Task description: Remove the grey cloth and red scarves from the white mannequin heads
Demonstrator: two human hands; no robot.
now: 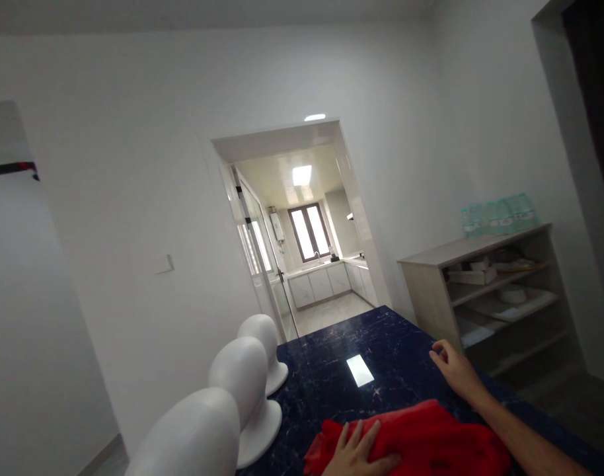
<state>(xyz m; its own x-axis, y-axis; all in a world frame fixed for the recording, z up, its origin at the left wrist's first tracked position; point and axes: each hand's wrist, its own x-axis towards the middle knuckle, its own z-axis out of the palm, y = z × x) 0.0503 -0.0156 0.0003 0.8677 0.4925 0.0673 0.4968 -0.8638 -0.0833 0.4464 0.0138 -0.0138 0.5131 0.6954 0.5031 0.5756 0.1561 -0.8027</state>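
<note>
A crumpled red cloth (431, 439) lies on the dark blue marble table (371, 344) at the bottom of the head view. My left hand (359, 453) rests flat on the cloth's left part with fingers spread. My right hand (455, 370) lies on the bare tabletop beyond the cloth, fingers loosely curled, holding nothing; its forearm runs past the cloth's right side.
Three white mannequin heads (242, 383) stand in a row along the table's left edge. A wooden shelf unit (500, 297) with boxes and papers stands at the right wall. A doorway (302, 225) ahead opens onto a kitchen.
</note>
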